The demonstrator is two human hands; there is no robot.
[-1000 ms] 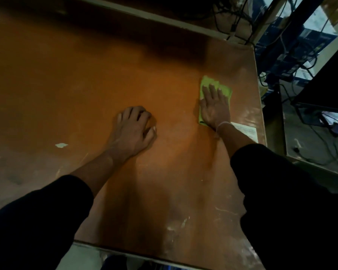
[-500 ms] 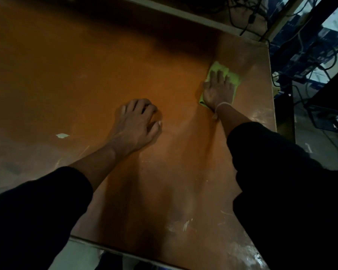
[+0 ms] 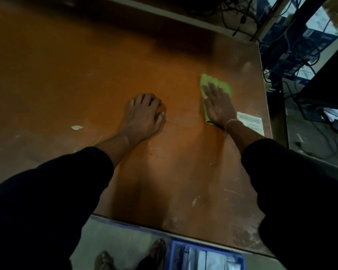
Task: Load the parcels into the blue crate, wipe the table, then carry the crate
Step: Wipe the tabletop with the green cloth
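Cloth [image 3: 221,84]: lime-green, crumpled, lying on the orange desk [image 3: 86,75]. Right hand [image 3: 219,108] is pressing it flat, grip released. Left hand [image 3: 144,115] is resting knuckled, grasping nothing.

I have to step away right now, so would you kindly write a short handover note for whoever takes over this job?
Right hand: flat on the green cloth, fingers straight, pressing it to the table near the right edge, beside a white label.
Left hand: rests on the bare table mid-surface, fingers curled under, holding nothing.
Blue crate: on the floor below the near table edge, with pale parcels inside.
Done: parcels appear loaded; none on the visible table.
Left: finish wiping (a white scrap and scuffs remain on the left), then carry the crate.
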